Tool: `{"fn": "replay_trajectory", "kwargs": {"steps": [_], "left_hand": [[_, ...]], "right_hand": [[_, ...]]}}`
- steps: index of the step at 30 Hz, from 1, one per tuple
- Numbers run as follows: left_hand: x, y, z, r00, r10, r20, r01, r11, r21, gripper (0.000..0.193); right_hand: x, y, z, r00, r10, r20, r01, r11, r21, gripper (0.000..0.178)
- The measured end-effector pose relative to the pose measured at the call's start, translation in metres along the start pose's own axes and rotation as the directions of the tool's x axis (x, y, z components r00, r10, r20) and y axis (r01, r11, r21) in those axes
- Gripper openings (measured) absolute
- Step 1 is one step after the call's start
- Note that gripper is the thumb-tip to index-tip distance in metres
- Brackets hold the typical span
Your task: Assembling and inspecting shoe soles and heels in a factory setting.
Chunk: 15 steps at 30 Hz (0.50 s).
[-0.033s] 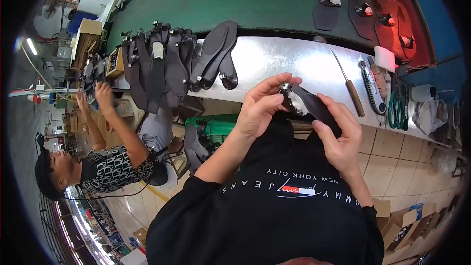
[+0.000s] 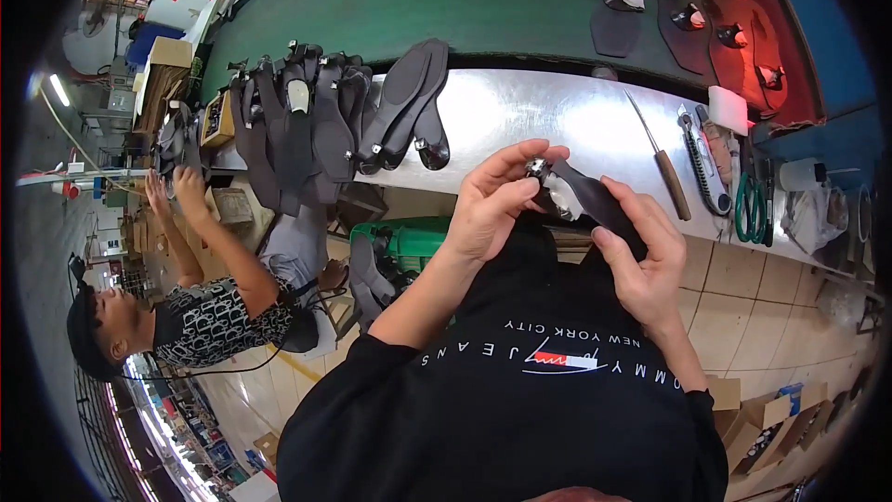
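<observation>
The left hand (image 2: 497, 193) pinched the strap (image 2: 537, 168) and the right hand (image 2: 648, 258) the sole (image 2: 593, 195), where light, even pressure seemed best.

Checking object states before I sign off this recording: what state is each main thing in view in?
Left grip: closed on the dark shoe piece
Right grip: closed on its other end
Dark shoe piece: held, white patch showing
Wooden-handled tool: lying on metal bench
Utility knife: lying there, blade unclear
Carton: open, flaps raised
Piled soles: overlapping

The floor (image 2: 743, 296) is tiled; a tube light (image 2: 59, 87) glows.
</observation>
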<state>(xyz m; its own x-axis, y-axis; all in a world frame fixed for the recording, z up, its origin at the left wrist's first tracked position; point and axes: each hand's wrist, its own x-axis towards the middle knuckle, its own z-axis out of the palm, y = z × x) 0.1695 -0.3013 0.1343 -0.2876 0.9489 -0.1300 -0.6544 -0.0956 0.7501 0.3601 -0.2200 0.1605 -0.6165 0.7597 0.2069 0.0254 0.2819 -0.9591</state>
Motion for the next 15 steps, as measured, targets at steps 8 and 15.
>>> {"fn": "replay_trajectory", "kwargs": {"steps": [8,15], "left_hand": [[-0.0007,-0.0034,-0.0082,0.999,0.014,0.03,-0.015,0.998,0.054,0.035],[-0.0009,-0.0035,-0.0054,1.0,0.018,0.019,-0.019,0.998,0.059,0.035]], "right_hand": [[-0.0006,0.0034,0.0006,0.994,-0.11,0.021,0.11,0.993,-0.039,0.047],[0.0,0.0051,0.0028,0.993,-0.114,0.023,0.115,0.993,-0.013,0.048]]}}
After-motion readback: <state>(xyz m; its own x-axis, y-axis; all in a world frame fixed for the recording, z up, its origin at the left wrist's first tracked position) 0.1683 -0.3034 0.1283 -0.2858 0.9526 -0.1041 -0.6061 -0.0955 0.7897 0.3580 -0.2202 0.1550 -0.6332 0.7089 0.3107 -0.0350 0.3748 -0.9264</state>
